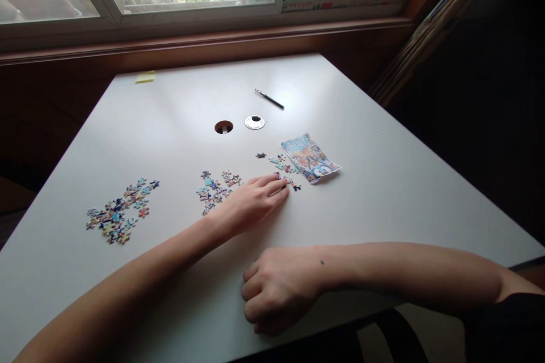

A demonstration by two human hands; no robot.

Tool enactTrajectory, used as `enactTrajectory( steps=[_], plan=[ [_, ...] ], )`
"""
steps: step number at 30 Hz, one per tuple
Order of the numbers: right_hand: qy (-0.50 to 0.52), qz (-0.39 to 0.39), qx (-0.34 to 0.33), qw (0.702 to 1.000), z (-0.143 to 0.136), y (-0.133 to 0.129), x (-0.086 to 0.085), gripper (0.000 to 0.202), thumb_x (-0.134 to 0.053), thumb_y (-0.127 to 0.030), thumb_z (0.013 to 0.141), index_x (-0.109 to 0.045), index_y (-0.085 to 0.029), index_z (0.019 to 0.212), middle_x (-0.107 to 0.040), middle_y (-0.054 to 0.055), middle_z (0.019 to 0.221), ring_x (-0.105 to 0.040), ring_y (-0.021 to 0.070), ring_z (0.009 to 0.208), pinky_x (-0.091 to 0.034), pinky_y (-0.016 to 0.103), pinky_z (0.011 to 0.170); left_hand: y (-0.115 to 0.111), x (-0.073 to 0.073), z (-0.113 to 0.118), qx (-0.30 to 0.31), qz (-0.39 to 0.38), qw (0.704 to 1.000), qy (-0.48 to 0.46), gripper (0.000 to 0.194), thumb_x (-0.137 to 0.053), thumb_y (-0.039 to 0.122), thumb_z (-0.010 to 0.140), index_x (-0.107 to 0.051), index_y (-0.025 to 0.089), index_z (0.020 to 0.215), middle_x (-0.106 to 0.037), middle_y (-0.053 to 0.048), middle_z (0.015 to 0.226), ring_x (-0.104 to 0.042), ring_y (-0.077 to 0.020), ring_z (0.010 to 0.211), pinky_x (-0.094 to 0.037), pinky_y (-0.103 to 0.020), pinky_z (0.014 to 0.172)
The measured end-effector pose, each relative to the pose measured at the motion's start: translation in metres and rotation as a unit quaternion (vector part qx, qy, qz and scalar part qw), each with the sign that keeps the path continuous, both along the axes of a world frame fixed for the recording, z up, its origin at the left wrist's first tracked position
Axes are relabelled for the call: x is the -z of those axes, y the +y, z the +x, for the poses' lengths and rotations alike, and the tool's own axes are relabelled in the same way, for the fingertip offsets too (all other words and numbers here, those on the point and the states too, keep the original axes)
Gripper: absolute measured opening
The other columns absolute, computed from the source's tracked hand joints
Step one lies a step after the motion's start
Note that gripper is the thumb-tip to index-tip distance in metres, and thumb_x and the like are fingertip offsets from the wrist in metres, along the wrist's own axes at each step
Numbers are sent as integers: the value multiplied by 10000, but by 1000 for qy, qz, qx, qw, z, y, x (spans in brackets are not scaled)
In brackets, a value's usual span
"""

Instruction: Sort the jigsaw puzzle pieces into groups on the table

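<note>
My left hand (259, 199) reaches over the white table, palm down, with its fingers stretched out. Its fingertips rest at a small group of jigsaw puzzle pieces (286, 168), partly covering some. Beside that group lies a crumpled, colourful picture sheet (311, 157). A second cluster of puzzle pieces (215, 190) is partly hidden behind my left hand and wrist. Near the table's front edge my right hand (279, 289) rests in a fist, with no object showing in it; its palm side is hidden.
A third pile of puzzle pieces (117, 215) lies at the left. Farther back are a round cable hole (223, 127), its silver cover (254, 122), a black pen (269, 98) and a yellow paper strip (145, 77). Behind the table (383, 181) is a window.
</note>
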State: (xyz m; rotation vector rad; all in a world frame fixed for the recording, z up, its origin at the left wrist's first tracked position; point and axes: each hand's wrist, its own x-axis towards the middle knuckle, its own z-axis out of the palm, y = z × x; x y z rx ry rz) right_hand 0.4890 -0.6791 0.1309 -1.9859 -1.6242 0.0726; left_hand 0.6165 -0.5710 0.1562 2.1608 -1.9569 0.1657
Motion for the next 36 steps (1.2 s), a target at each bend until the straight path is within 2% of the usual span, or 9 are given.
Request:
enactTrajectory(
  steps=[3, 6, 10, 16, 22, 28, 32, 36],
  plan=[
    [-1, 6, -2, 1000, 0, 0, 0, 286, -562, -379, 962, -517, -216, 730, -613, -3, 763, -504, 147, 740, -336, 301, 575, 0, -7, 0, -11, -1, 1000, -19, 262, -416, 126, 1028, -632, 155, 1174, -673, -109, 1237, -566, -247, 1212, -486, -389, 983],
    [-3, 9, -4, 1000, 1, 0, 0, 278, -565, -370, 959, -521, -215, 733, -606, -7, 760, -498, 147, 736, -335, 298, 573, 0, -12, -1, -27, 21, 999, -34, 216, -439, 114, 1017, -635, 146, 1102, -673, -116, 1133, -569, -243, 1132, -483, -382, 925],
    [-2, -4, -4, 1000, 1, 0, -2, 286, -570, -381, 956, -523, -217, 726, -613, -7, 762, -498, 146, 730, -335, 301, 565, -1, -12, -3, -34, 46, 997, -54, 208, -422, 124, 1022, -609, 139, 1112, -626, -136, 1154, -547, -252, 1108, -472, -395, 901],
    [-2, -11, -7, 1000, 1, 0, -2, 295, -557, -390, 966, -524, -219, 728, -616, -1, 763, -501, 148, 730, -341, 306, 572, -1, -6, -4, -42, 16, 997, -70, 203, -389, 138, 1033, -582, 144, 1096, -547, -144, 1331, -460, -275, 1226, -424, -401, 938],
    [-5, 14, -3, 1000, 1, 0, 1, 285, -554, -381, 965, -516, -217, 734, -604, -7, 753, -493, 148, 730, -344, 296, 583, -1, -11, -7, -15, 43, 998, -33, 163, -415, 149, 1030, -576, 158, 1051, -608, -110, 1157, -502, -249, 1125, -414, -372, 900],
    [-7, 25, 1, 1000, 0, 0, 0, 289, -564, -371, 958, -514, -214, 721, -583, -13, 736, -477, 147, 714, -340, 293, 581, -2, -14, -9, 13, 51, 998, 30, 171, -419, 170, 1036, -584, 155, 995, -595, -111, 1101, -511, -223, 1020, -437, -339, 882],
    [-7, 27, 3, 1000, 0, 0, -3, 277, -585, -358, 946, -521, -212, 719, -579, -16, 733, -475, 146, 716, -342, 293, 578, -2, -14, -9, 24, 47, 996, 65, 216, -390, 154, 1038, -605, 146, 1032, -596, -116, 1057, -497, -214, 945, -450, -325, 839],
    [-10, 27, 5, 1000, 0, 0, -4, 281, -595, -360, 941, -526, -210, 715, -579, -18, 731, -481, 146, 720, -339, 293, 576, -1, -13, -6, 35, 36, 995, 85, 187, -437, 162, 1026, -620, 151, 991, -602, -101, 999, -498, -208, 921, -454, -321, 844]
  ],
)
